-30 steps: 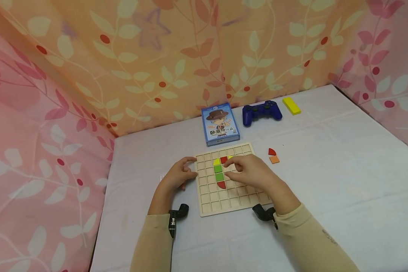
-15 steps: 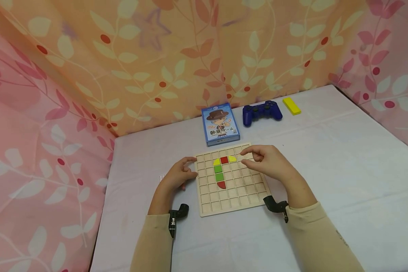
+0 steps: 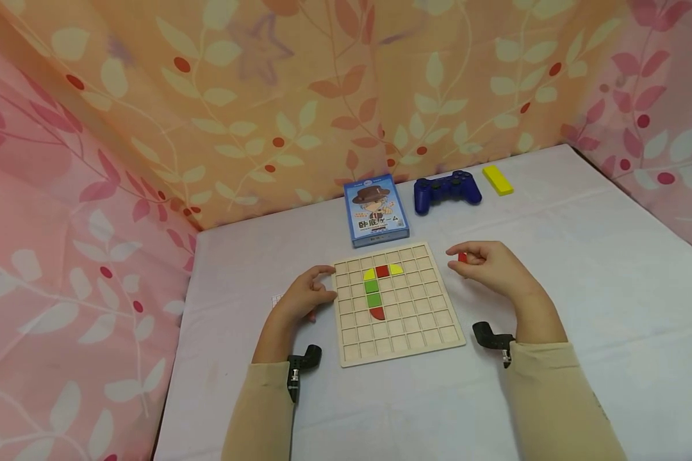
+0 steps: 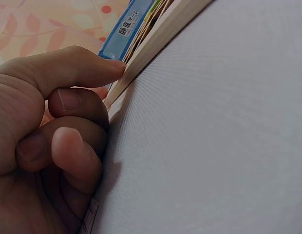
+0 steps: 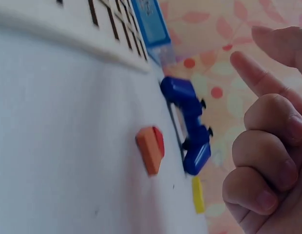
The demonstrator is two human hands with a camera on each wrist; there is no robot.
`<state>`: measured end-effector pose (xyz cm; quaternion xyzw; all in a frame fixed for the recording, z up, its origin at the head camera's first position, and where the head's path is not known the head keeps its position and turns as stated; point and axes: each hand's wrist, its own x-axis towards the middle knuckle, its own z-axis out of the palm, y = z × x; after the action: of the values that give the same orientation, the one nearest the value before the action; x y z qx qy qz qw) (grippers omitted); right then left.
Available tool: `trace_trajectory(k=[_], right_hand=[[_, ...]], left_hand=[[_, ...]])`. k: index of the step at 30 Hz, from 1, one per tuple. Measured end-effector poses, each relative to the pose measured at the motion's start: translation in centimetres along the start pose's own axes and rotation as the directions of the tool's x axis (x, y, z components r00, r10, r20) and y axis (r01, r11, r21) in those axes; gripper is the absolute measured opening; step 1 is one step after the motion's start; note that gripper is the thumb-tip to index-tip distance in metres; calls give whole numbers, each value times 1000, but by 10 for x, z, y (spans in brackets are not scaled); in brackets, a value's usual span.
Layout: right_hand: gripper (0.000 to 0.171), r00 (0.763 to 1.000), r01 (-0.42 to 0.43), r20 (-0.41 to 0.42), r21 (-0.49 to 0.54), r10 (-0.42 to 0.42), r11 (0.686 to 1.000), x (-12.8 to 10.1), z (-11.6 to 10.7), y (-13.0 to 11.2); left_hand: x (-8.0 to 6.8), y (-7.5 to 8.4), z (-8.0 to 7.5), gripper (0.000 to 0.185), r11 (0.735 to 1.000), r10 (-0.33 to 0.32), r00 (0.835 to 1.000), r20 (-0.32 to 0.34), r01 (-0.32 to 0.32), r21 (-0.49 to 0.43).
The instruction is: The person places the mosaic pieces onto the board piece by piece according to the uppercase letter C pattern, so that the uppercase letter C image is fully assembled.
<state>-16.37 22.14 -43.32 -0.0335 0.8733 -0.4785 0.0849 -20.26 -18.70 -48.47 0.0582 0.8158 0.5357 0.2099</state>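
A wooden grid board (image 3: pixel 403 333) lies on the white table. Its cells hold a red square (image 3: pixel 382 271) between two yellow quarter pieces, two green squares (image 3: pixel 371 292) below it, and a red half-round (image 3: pixel 377 313). My left hand (image 3: pixel 330 285) grips the board's left edge (image 4: pixel 160 39) with curled fingers (image 4: pixel 92 68). My right hand (image 3: pixel 454 261) hovers right of the board over a red piece (image 3: pixel 462 257). In the right wrist view the red piece (image 5: pixel 160 140) and an orange piece (image 5: pixel 148 151) lie on the table, clear of my loosely curled fingers (image 5: pixel 268 117).
A blue card box (image 3: pixel 376 210), a blue game controller (image 3: pixel 446 190) and a yellow block (image 3: pixel 498 180) lie along the back of the table. Patterned curtains close off the back and both sides. A scrap of paper (image 3: pixel 275 299) lies beside my left wrist.
My right hand has left the top of the board and moved right, off the board, to above the red and orange pieces. The left hand and the board have stayed put.
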Motion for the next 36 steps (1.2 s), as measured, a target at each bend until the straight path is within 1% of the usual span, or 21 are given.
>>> trace_trajectory(k=[8, 12, 14, 20, 27, 31, 36], right_hand=[[44, 995, -72, 64, -85, 78, 994, 1, -14, 29], [47, 989, -120, 80, -90, 127, 989, 0, -15, 37], [45, 989, -126, 71, -94, 133, 988, 0, -14, 39], [35, 993, -109, 24, -153, 114, 982, 3, -10, 41], [41, 991, -123, 26, -164, 129, 979, 4, -9, 42], [40, 990, -135, 28, -165, 141, 977, 4, -10, 41], [39, 990, -133, 16, -211, 140, 968, 2, -11, 39]], left_hand=[[1, 1, 0, 61, 1000, -20, 1000, -11, 20, 16], [2, 1, 1, 61, 1000, -26, 1000, -16, 27, 14], [2, 1, 1, 61, 1000, -29, 999, -18, 29, 10], [1, 0, 0, 62, 1000, -29, 1000, -12, 29, 13], [1, 0, 0, 62, 999, -24, 1000, -8, 24, 22], [1, 0, 1, 62, 999, -32, 999, -14, 32, 15], [2, -1, 1, 63, 1000, -26, 999, -18, 27, 8]])
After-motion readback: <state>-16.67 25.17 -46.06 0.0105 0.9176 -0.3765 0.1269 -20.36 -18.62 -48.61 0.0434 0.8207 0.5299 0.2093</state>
